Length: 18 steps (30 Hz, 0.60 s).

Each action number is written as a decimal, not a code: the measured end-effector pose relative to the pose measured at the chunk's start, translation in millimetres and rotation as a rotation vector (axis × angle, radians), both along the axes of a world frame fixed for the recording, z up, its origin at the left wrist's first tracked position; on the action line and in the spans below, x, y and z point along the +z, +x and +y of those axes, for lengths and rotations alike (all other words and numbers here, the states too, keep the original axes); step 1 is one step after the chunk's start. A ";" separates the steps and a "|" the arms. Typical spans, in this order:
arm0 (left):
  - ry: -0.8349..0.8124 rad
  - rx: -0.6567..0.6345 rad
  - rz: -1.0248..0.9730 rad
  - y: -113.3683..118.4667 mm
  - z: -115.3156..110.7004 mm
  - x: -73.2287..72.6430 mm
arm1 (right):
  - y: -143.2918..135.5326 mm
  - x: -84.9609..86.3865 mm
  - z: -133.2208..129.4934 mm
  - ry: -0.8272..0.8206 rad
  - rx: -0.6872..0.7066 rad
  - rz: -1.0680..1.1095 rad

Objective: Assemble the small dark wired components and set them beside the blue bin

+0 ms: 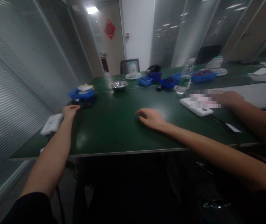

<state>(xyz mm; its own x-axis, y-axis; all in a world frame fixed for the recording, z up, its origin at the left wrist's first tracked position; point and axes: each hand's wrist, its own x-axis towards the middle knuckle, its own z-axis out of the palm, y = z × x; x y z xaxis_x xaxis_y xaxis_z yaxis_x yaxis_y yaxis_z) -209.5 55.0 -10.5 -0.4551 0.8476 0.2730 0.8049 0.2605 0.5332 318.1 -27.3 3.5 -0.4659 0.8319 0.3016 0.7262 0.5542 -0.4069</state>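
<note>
On the left side of the green table point(107, 130), my left hand point(69, 111) has its fingers pressed together. Its fingertips are at the near edge of a flat black thing point(89, 102), and whether they pinch it or something small is not clear. My right hand point(152, 119) rests at the table's middle, fingers curled around a small dark object point(142, 115) with a thin light tip poking out to the left. Most of that object is hidden by the fingers. Beside my left wrist lies a white rounded device point(52, 123).
A blue tray point(80, 94) with tissues stands beyond my left hand. Farther back are a metal bowl point(119, 86), several blue bins point(145, 81) and a water bottle point(185, 77). At right, another person's hand point(232, 99) is by a white power bank point(195, 106) with a cable.
</note>
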 end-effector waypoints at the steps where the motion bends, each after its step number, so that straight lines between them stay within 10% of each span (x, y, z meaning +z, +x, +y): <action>1: 0.017 0.040 -0.018 0.8 -0.1 -0.7 | 0.0 -0.1 -0.1 0.001 0.000 0.001; 7: 0.079 0.182 -0.080 2.1 3.9 -2.8 | 0.1 0.1 -0.7 0.006 0.007 0.004; 18: 0.050 0.054 0.227 1.7 0.3 -6.4 | -1.3 0.0 0.8 0.002 0.001 -0.006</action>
<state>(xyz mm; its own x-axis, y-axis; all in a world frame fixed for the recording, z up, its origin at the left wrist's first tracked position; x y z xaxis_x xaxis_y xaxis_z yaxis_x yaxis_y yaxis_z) -207.8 55.3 -16.9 -0.4220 0.8063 0.4144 0.8910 0.2845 0.3538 316.8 -26.5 3.5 -0.4684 0.8307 0.3010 0.7279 0.5559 -0.4013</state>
